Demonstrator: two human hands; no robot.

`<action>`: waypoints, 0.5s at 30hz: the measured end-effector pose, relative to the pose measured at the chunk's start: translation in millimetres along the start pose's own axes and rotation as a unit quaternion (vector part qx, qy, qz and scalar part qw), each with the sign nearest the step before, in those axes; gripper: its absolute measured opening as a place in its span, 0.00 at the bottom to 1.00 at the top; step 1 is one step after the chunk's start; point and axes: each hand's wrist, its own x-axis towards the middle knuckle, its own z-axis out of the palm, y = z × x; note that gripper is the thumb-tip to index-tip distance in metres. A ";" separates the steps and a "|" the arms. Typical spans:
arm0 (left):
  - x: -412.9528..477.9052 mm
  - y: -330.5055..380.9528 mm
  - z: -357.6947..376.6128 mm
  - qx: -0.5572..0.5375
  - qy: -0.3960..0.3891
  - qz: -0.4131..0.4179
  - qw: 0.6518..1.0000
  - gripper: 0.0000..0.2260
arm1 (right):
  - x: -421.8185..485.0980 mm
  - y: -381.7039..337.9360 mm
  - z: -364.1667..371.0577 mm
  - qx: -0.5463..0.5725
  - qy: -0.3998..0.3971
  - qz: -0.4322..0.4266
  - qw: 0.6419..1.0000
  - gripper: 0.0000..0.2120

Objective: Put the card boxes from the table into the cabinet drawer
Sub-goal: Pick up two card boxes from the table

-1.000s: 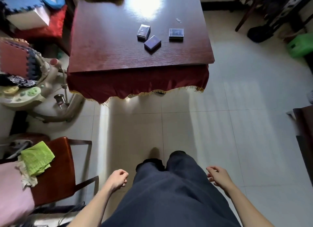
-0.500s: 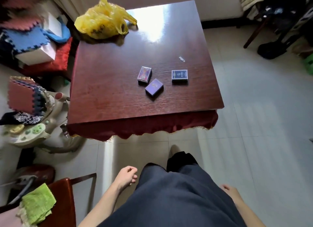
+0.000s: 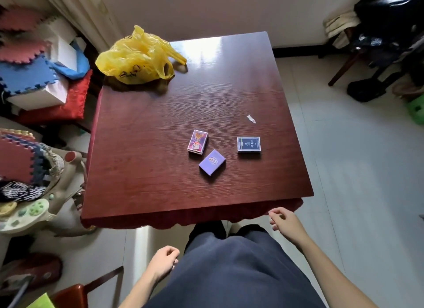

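- Taking the dark red wooden table (image 3: pixel 160 147) as the landmark: off its left side sits household clutter, red and blue foam puzzle mats (image 3: pixel 20 62) piled over a white box and a red cushion, and nearer the viewer a beige baby walker (image 3: pixel 34 206). None of it bears on the task.
- On the table's far left corner lies a crumpled yellow plastic bag (image 3: pixel 135 57), well apart from the boxes and out of the way of any reach.
- The left hand (image 3: pixel 163 261) hangs below the table's near edge beside the person's dark trousers, fingers curled loosely into a soft fist, holding nothing. It looks like a resting swing arm, not a reaching one.
- Right of the table's middle lie the three card boxes, flat and face up: a pink and purple illustrated card box (image 3: pixel 197 141), just nearer it a plain violet card box (image 3: pixel 212 162) turned on the diagonal, and, set apart to the right, a dark navy card box (image 3: pixel 249 144). None touches another, so each can be pinched by its sides.
- A small white paper scrap (image 3: pixel 251 119) lies beyond the navy box.
- The right hand (image 3: pixel 284 222) hovers at the table's near right corner, fingers spread and slack, empty. It sits nearest the navy box, so I judge it the likelier first reach.
- No cabinet drawer is in view; all three boxes are yet to be moved.
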 end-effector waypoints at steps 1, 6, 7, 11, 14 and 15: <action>6.4 19.7 -8.8 0.001 0.008 0.026 1.000 0.07 | 3.0 -11.5 -0.3 -0.015 0.005 -0.014 1.000 0.05; 31.2 140.2 -30.3 0.139 0.103 0.197 0.965 0.12 | 37.6 -75.8 -2.3 -0.145 0.025 -0.088 0.985 0.06; 34.1 165.4 -30.8 0.166 0.107 0.208 0.958 0.19 | 46.3 -87.9 -3.2 -0.183 0.036 -0.115 0.976 0.09; 53.1 240.3 -20.3 0.292 0.105 0.174 0.935 0.33 | 81.8 -142.2 -7.1 -0.353 0.035 -0.183 0.917 0.24; 63.9 262.0 -9.0 0.340 0.102 0.183 0.917 0.34 | 107.1 -170.0 -7.0 -0.483 0.031 -0.188 0.855 0.33; 66.9 265.2 -5.7 0.349 0.106 0.185 0.913 0.34 | 115.9 -176.0 -6.3 -0.514 0.028 -0.198 0.834 0.35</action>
